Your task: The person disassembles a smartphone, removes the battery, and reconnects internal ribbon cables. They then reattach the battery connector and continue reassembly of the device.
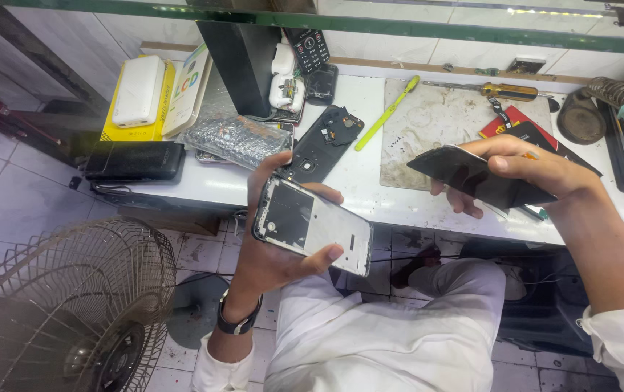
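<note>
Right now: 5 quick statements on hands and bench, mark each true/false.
1. The left hand holds an opened phone frame. True.
2. The right hand is empty. False: it holds a dark flat panel.
3. A yellow-green tool lies on the bench. True.
4. The fan stands on the bench. False: it is on the floor, lower left.
5. A watch is on the left wrist. True.

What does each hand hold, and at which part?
Left hand grips the opened phone frame by its long edges. Right hand pinches the dark panel at its right end.
</note>
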